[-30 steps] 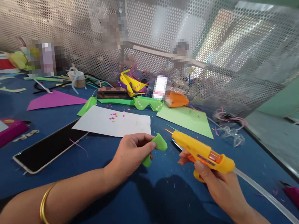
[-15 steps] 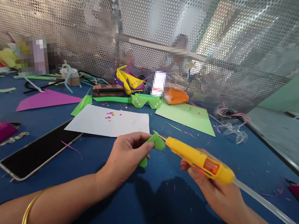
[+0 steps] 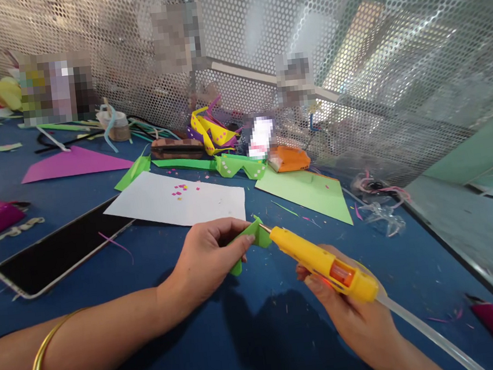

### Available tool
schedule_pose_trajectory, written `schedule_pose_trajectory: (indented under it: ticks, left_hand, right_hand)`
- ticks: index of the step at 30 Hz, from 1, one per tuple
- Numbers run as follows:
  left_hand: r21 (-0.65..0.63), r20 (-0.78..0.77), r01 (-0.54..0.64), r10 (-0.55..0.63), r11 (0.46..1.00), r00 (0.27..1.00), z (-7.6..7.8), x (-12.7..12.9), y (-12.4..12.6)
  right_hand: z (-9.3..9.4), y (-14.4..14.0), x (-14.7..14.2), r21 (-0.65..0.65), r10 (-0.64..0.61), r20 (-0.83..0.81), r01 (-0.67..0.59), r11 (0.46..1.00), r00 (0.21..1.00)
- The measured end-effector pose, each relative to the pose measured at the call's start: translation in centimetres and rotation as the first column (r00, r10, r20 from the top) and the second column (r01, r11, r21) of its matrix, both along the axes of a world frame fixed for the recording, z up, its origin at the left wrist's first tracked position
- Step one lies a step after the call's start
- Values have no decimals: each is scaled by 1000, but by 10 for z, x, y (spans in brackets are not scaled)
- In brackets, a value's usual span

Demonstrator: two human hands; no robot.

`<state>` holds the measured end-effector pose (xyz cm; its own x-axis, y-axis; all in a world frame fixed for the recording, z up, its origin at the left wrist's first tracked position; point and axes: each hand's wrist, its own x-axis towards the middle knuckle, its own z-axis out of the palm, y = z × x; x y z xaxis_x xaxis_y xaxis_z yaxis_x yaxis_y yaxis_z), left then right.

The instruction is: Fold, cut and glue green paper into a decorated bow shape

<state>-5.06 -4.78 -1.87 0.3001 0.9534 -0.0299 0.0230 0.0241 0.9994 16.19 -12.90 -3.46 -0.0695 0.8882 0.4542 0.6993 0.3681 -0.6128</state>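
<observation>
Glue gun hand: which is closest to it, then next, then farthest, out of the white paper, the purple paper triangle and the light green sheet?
From the right hand holding the yellow glue gun:
1. Light green sheet, just beyond the hand, toward the mesh wall.
2. White paper, farther off to the left, behind the left hand.
3. Purple paper triangle, far to the left at the back.

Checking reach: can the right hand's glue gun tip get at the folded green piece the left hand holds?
Probably yes. The glue gun in the right hand has its nozzle at the green paper piece, pinched by the left hand; nothing lies between.
</observation>
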Motion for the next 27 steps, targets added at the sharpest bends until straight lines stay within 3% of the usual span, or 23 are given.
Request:
schedule_pose_trajectory:
  ticks: [10, 16, 27]
  left_hand:
    - [10, -31, -10, 10, 1000, 999, 1, 1, 0]
    - [25, -27, 4, -3, 1000, 1000, 1, -1, 0]
    - [13, -26, -1, 1, 1000, 1000, -1, 0, 0]
  right_hand:
    - [2, 1, -1, -3, -12, 66, 12, 1000, 998]
    - [2, 5, 0, 65, -2, 140, -7, 998, 990]
    - [3, 3, -2, 41, -21, 96, 17, 999, 995]
